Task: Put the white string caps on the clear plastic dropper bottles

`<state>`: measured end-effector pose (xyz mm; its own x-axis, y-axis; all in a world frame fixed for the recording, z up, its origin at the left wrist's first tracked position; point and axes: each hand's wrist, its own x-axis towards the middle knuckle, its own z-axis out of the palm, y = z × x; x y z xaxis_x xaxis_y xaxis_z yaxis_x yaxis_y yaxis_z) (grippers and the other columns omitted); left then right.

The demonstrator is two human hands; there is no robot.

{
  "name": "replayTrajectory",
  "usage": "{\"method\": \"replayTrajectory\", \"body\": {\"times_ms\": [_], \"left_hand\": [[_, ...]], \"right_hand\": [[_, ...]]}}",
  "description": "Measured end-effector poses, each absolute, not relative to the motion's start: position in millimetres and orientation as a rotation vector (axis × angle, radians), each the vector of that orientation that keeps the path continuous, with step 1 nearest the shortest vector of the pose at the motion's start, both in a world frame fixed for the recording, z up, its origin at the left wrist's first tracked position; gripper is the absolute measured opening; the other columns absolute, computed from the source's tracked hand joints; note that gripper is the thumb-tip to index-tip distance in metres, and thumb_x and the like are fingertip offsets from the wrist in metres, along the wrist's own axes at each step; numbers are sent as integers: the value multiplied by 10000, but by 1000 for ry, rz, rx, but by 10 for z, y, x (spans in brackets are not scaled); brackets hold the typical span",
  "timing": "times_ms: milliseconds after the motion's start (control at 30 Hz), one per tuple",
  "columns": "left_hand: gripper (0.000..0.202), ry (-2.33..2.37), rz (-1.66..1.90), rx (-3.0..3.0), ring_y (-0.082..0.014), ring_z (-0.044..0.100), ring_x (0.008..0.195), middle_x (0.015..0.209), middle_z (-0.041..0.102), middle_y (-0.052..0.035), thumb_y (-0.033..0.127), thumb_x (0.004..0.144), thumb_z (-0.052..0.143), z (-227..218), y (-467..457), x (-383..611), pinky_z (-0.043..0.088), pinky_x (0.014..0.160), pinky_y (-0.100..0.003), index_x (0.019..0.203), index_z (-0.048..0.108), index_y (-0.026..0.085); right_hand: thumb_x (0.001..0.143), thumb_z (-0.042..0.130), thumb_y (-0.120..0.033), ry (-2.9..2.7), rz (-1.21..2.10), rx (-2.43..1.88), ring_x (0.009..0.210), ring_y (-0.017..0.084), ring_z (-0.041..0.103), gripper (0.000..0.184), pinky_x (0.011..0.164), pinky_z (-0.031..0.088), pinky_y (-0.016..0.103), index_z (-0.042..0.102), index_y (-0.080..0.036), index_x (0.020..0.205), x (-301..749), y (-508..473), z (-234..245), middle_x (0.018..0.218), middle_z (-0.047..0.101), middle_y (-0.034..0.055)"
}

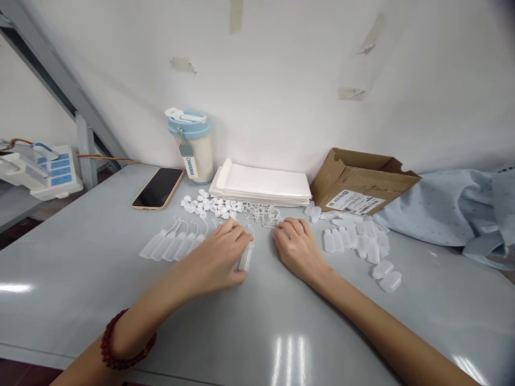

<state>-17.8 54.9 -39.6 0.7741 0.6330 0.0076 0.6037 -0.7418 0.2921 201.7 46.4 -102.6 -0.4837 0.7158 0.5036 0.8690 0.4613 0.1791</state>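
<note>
My left hand (219,257) is closed round a small translucent plastic bottle (247,258), thumb at its lower end and fingers near its top. A thin pale strap sticks up from that bottle. To the left, several similar bottles (173,245) lie side by side in a row, each with a thin strap at its top; my hand hides the row's right end. My right hand (296,247) rests on the table with curled fingers, its fingertips beside a heap of thin pale straps (263,213). Whatever those fingers hold is hidden. White caps (213,205) lie scattered left of the straps.
Loose translucent bottles (358,236) lie at right, before an open cardboard box (362,179). Behind are a stack of white envelopes (261,185), a blue-lidded cup (197,150) and a phone (159,188). Grey-blue cloth (450,209) covers the right back; a power strip (60,174) is far left.
</note>
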Motion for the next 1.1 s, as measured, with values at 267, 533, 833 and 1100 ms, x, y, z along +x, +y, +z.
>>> {"method": "replayTrajectory", "body": {"times_ms": [267,533,833,1100], "left_hand": [[216,964,95,2680,-249,398,965,940,510,-72,129,704,537,-391,523,-142,415,847,-385,919,547,142],[190,986,156,2660,-243,397,954,908,499,-57,143,731,525,-455,532,-137,424,814,-382,920,527,161],[213,988,151,2639,-247,387,976,952,474,-63,177,736,543,-436,526,-147,421,850,-402,948,556,169],[269,978,171,2632,-288,369,1100,1123,458,-93,177,698,567,-447,537,-191,403,911,-455,966,576,187]], "right_hand": [[850,490,-79,-2213,-172,-1175,980,262,525,153,808,444,405,626,-116,908,1856,287,-906,1009,618,159],[881,520,-174,-2146,360,-1171,949,225,571,205,821,449,400,570,-177,1080,1703,164,-938,1017,644,97],[872,539,-184,-2150,392,-1190,944,224,576,209,819,440,406,584,-165,1075,1697,164,-934,1009,650,99],[873,538,-185,-2210,386,-1211,956,225,584,218,805,454,394,603,-170,1080,1691,150,-912,1027,657,103]]}}
